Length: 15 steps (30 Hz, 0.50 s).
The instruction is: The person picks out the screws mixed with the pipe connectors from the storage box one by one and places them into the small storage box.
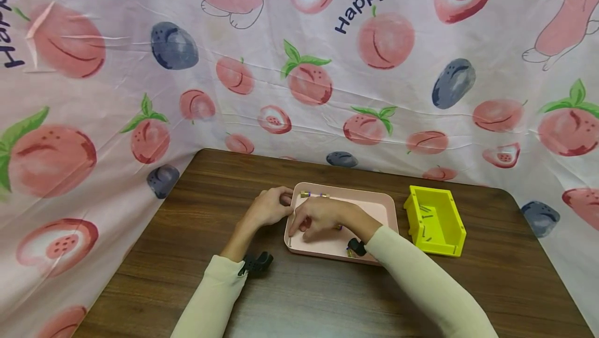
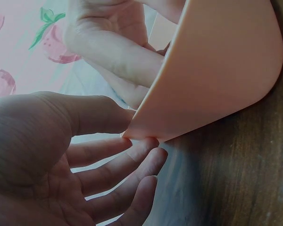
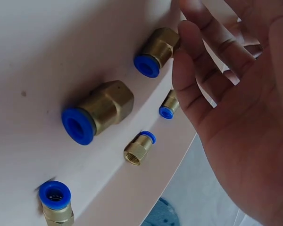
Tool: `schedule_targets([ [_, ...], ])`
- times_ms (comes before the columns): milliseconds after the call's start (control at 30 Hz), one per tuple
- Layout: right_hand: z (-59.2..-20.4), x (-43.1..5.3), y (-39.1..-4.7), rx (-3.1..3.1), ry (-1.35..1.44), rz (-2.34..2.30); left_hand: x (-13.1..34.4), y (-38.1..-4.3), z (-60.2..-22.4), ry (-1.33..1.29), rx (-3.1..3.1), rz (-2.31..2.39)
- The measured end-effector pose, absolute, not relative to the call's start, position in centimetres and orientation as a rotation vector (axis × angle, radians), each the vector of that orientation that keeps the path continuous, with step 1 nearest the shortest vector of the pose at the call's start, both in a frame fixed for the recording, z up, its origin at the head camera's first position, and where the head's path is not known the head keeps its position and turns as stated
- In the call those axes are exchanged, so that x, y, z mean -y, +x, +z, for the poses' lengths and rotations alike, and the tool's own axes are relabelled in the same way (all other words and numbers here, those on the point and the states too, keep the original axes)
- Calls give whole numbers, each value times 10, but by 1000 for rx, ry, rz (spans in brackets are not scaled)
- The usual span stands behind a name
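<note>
My left hand (image 1: 270, 207) pinches the rim of a shallow pink tray (image 1: 390, 208) at its left end. In the left wrist view the thumb and forefinger meet at the tray's edge, and the other fingers spread below it. My right hand (image 1: 323, 214) reaches over the tray. Its forefinger points down at a small screw (image 1: 289, 242) near the left front corner, with the thumb apart; the exact contact is too small to tell. Several brass push-in fittings with blue collars lie in the tray, among them a large-looking fitting (image 3: 106, 106) beside the right hand.
A yellow open-front bin (image 1: 456, 223) stands right of the tray with several screws (image 1: 427, 216) in it. The wooden table (image 1: 337, 296) meets a fruit-printed curtain (image 1: 281, 119) at the back and sides. Black wrist straps (image 1: 256, 263) sit at both cuffs.
</note>
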State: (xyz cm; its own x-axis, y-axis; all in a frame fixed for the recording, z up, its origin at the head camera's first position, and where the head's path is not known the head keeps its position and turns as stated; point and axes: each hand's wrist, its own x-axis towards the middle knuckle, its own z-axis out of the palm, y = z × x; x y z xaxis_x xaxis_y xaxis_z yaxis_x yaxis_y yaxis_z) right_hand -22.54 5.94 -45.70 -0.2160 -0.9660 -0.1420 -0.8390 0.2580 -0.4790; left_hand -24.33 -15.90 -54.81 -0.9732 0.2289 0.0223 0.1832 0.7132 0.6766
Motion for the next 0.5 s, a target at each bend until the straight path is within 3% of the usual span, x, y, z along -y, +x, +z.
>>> schedule_targets([
  [500, -455, -55, -224, -2169, -1486, -403, 157, -241, -545, 329, -2866, 1094],
])
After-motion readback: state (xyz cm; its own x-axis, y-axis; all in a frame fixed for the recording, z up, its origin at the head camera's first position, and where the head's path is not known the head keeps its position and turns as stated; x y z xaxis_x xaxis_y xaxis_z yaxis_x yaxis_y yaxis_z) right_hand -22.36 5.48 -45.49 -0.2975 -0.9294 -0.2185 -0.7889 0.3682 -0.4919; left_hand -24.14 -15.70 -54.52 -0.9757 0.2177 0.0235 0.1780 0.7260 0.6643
